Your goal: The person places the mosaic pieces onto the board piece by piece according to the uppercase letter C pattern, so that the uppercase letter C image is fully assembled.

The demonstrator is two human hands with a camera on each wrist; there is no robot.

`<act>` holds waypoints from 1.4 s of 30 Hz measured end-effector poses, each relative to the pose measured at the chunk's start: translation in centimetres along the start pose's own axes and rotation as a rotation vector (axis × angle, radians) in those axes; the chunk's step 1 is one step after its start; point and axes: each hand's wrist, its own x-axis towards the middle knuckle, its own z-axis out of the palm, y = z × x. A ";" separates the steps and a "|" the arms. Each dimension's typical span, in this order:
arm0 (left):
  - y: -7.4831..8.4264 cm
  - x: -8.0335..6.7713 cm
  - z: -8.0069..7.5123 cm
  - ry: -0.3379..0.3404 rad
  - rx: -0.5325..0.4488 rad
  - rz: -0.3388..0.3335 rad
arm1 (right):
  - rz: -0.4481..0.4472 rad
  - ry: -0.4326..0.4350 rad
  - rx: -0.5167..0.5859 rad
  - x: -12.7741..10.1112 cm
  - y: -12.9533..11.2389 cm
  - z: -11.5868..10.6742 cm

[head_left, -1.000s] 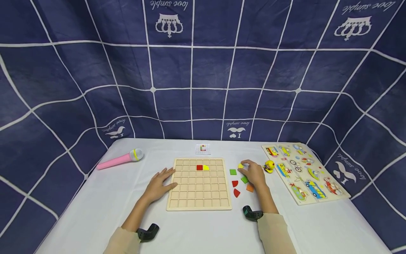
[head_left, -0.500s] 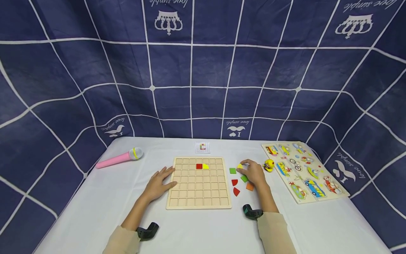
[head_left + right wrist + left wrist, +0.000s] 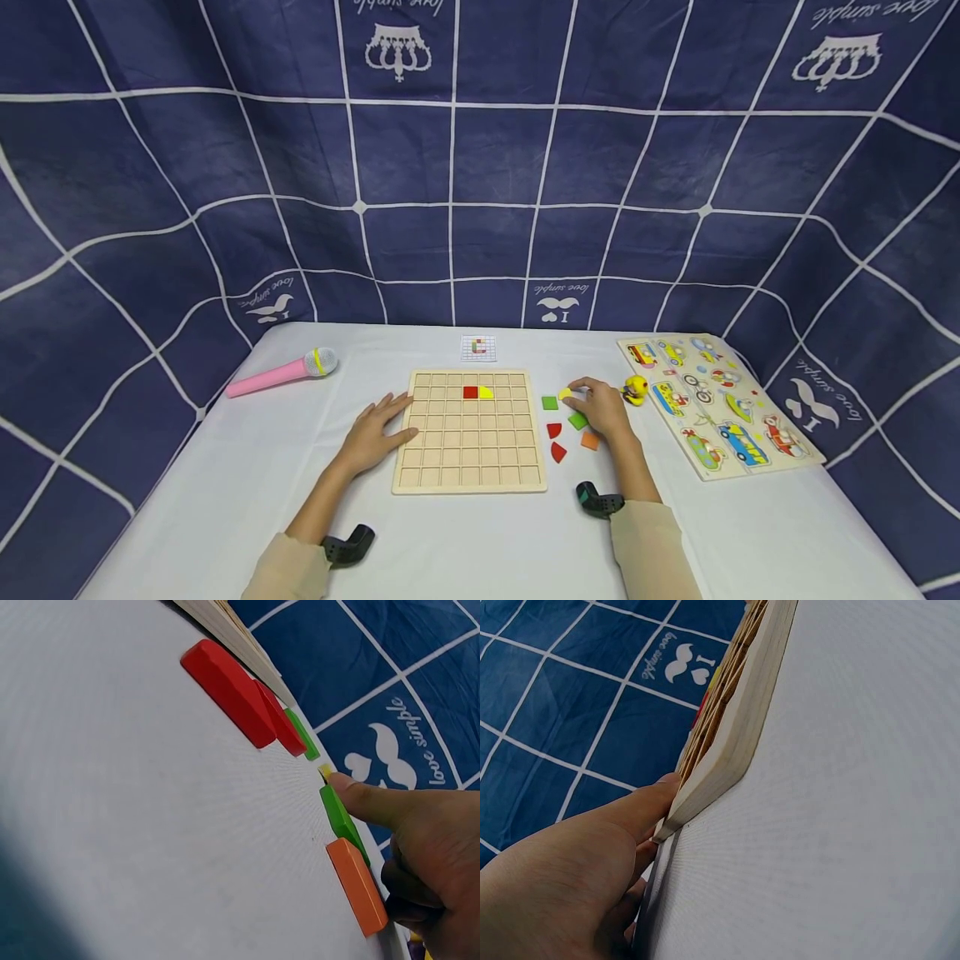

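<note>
A wooden grid board (image 3: 468, 458) lies on the white table, with a red square tile (image 3: 470, 392) and a yellow quarter-round tile (image 3: 486, 392) in neighbouring cells of an upper row. My left hand (image 3: 371, 437) rests at the board's left edge, fingers spread, its thumb over the rim in the left wrist view. Right of the board, my right hand (image 3: 603, 408) pinches another yellow tile (image 3: 566, 393) between thumb and forefinger, low at the table. Around it lie green tiles (image 3: 550, 403), an orange tile (image 3: 356, 885) and two red quarter-round tiles (image 3: 229, 691). The fingertips' far side is hidden.
Behind the board lies a small printed pattern card (image 3: 478, 348). A pink toy microphone (image 3: 285, 375) is at the left. On the right are a yellow toy duck (image 3: 635, 390) and a wooden picture puzzle (image 3: 712, 408). A blue curtain (image 3: 495, 167) closes the back.
The yellow tile at my right fingertips has shifted very slightly left along with the hand. My left hand stays at the board's edge.
</note>
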 end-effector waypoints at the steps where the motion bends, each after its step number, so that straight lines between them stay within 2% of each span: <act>1: 0.0 0.0 0.0 0.001 0.003 0.001 | -0.004 0.005 -0.001 0.0 -0.1 0.0; 5: 0.0 0.0 0.0 0.002 0.002 -0.004 | -0.045 0.046 0.015 -0.1 -0.8 -0.1; 8: 0.0 -0.1 0.0 -0.001 0.001 -0.008 | -0.109 0.084 0.033 -0.1 -1.9 -0.1; 13: -0.1 -0.2 0.0 0.002 0.001 -0.013 | -0.192 0.130 0.060 -0.2 -4.5 0.1; 21: 0.0 -0.3 -0.2 0.000 0.001 -0.010 | -0.232 0.164 0.104 -0.2 -9.4 0.8; 26: 0.1 -0.2 -0.2 -0.002 0.000 -0.007 | -0.291 0.158 0.129 0.2 -12.2 2.5; 31: 0.1 -0.1 -0.1 -0.001 0.004 -0.007 | -0.331 0.151 0.125 0.5 -14.1 5.2; 37: 0.4 -0.1 0.0 -0.015 0.011 -0.030 | -0.333 0.137 0.113 0.6 -14.9 8.4; 42: 0.5 -0.2 0.1 -0.014 0.015 -0.035 | -0.303 0.086 0.068 0.5 -14.8 10.2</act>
